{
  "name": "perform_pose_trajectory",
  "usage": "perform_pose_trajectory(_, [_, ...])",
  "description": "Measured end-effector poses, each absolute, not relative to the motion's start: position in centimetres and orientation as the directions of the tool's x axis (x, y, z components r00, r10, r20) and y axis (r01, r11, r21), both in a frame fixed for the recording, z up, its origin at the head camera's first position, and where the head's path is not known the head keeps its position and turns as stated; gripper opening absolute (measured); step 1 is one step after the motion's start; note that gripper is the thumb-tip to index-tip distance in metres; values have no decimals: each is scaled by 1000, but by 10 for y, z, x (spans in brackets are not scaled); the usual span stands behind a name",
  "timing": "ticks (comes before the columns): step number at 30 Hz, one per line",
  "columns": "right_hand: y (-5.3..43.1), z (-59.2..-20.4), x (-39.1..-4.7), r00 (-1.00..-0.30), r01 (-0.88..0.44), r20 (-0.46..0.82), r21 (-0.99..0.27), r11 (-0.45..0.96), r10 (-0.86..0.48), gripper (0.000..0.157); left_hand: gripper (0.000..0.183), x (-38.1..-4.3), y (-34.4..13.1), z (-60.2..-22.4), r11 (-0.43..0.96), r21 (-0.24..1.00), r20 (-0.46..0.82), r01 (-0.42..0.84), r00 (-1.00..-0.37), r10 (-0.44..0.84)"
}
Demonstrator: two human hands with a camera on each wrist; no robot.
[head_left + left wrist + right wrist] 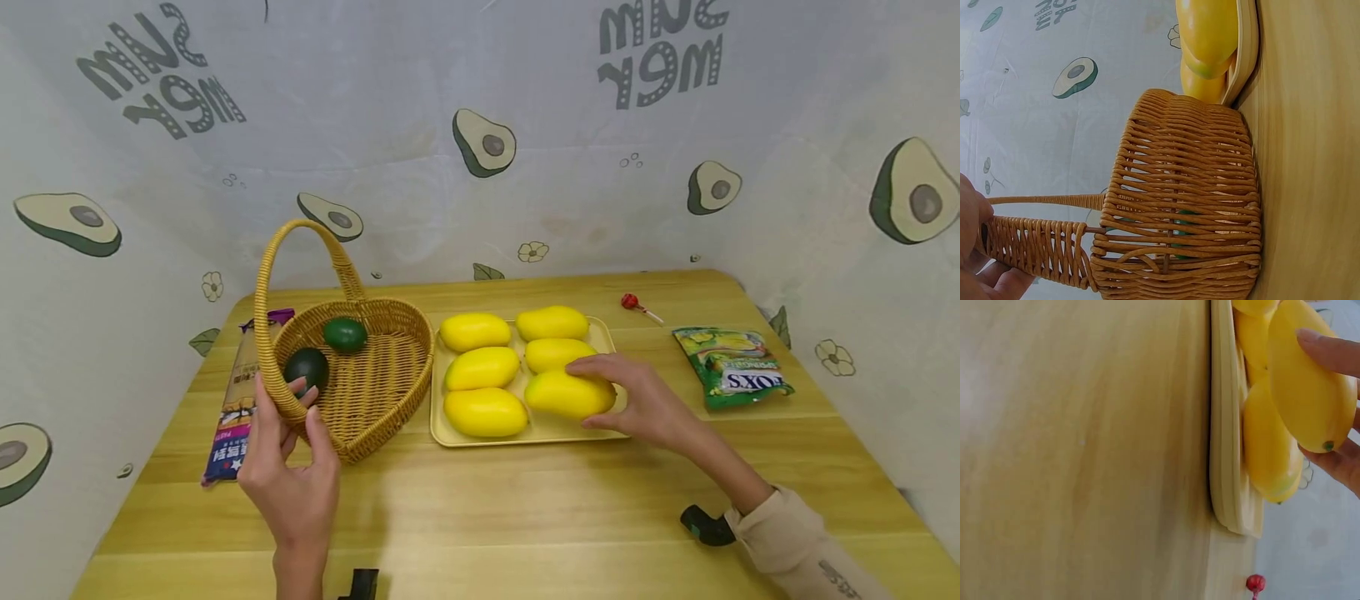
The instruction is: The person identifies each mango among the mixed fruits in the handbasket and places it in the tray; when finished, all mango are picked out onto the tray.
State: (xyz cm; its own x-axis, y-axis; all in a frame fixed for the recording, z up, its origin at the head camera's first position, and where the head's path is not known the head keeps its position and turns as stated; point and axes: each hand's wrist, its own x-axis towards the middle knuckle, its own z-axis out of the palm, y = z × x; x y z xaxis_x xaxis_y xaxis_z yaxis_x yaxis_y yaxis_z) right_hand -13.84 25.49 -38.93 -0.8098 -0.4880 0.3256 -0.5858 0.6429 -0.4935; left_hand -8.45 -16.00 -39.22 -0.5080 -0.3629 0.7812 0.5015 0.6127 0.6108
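My left hand point(292, 475) grips the wrapped handle of a woven wicker basket point(382, 375) near its base; the left wrist view shows the fingers round that handle point(1035, 247). Inside the basket lie two dark green avocado-like fruits, one point(307, 369) close to my fingers and the other point(346, 334) toward the back. With thumb and fingers, my right hand point(637, 396) holds a yellow mango point(566, 394) at its right end, over the front right of a pale yellow tray point(525, 437). Several more mangoes point(486, 412) lie in two columns in the tray.
A purple pasta packet point(228, 417) lies behind the basket's left side. Right of the tray are a red lollipop point(630, 301) and a green FOX'S bag point(731, 365). Black curved objects point(707, 525) sit by the right sleeve and at the front edge. A printed cloth hangs behind.
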Motion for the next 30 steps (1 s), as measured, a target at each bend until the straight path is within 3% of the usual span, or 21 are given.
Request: perform_pose_trajectory(30, [264, -412, -138, -864, -497, 244, -546, 674, -440, 70, 78, -81, -160, -392, 632, 620, 765, 465, -535, -358])
